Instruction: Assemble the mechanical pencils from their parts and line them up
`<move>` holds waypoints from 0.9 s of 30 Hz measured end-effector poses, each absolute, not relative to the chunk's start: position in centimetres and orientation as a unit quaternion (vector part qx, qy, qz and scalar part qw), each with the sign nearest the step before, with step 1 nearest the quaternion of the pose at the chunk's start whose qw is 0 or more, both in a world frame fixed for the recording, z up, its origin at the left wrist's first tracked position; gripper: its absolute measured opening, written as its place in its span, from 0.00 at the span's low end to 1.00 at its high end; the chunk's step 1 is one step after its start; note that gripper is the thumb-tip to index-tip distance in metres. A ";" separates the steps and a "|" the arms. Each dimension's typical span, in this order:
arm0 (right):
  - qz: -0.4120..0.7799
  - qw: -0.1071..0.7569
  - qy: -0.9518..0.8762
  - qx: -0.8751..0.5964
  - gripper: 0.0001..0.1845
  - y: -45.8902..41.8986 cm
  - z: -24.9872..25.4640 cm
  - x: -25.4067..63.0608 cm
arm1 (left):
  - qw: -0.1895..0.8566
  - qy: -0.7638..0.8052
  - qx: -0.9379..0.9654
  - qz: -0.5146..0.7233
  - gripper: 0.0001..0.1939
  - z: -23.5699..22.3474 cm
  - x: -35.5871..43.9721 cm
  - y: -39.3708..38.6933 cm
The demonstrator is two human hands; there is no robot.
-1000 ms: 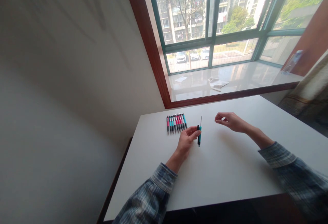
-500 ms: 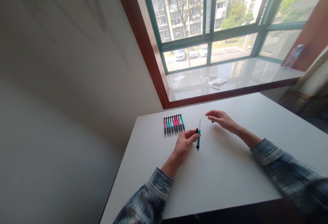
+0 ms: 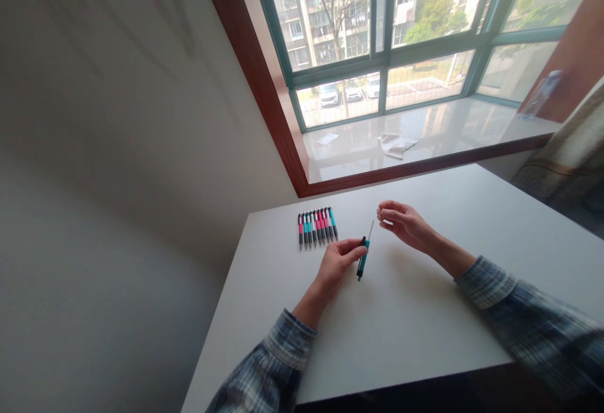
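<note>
My left hand [image 3: 337, 262] pinches a teal pen barrel [image 3: 363, 259] with a black clip, tilted above the white table. A thin refill [image 3: 372, 229] sticks out of the barrel's upper end. Just to the right of its tip is my right hand [image 3: 401, 219], thumb and fingertips pressed together around something tiny and pale that I cannot make out. A row of several pens [image 3: 317, 227] with red, teal and white barrels and dark grips lies side by side beyond my left hand.
The white table [image 3: 425, 331] meets a windowsill [image 3: 349, 160] with a dark red wooden edge. A crumpled white cloth [image 3: 397, 145] and a paper piece [image 3: 327, 139] lie on the sill. A clear bottle [image 3: 542, 95] stands at its right end, near a curtain [image 3: 561, 155].
My right hand's fingers have come together in a pinch near the refill tip. The pen barrel in my left hand has tilted, its upper end leaning further right. The view has shifted slightly.
</note>
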State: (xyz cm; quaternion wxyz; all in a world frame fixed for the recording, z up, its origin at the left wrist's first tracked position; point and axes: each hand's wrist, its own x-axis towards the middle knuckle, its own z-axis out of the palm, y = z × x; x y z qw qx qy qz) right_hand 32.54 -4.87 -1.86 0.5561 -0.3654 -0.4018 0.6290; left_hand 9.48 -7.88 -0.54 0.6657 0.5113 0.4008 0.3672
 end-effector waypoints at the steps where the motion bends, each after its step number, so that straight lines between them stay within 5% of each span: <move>1: 0.628 0.561 -0.399 -0.363 0.16 -4.9 -1.8 32.5 | 0.665 0.402 0.513 0.365 0.19 -0.5 9.5 -7.9; 27: 0.609 0.546 -0.430 -0.383 0.19 -5.0 -2.0 32.4 | 0.653 0.407 0.535 0.350 0.18 -0.3 9.5 -7.9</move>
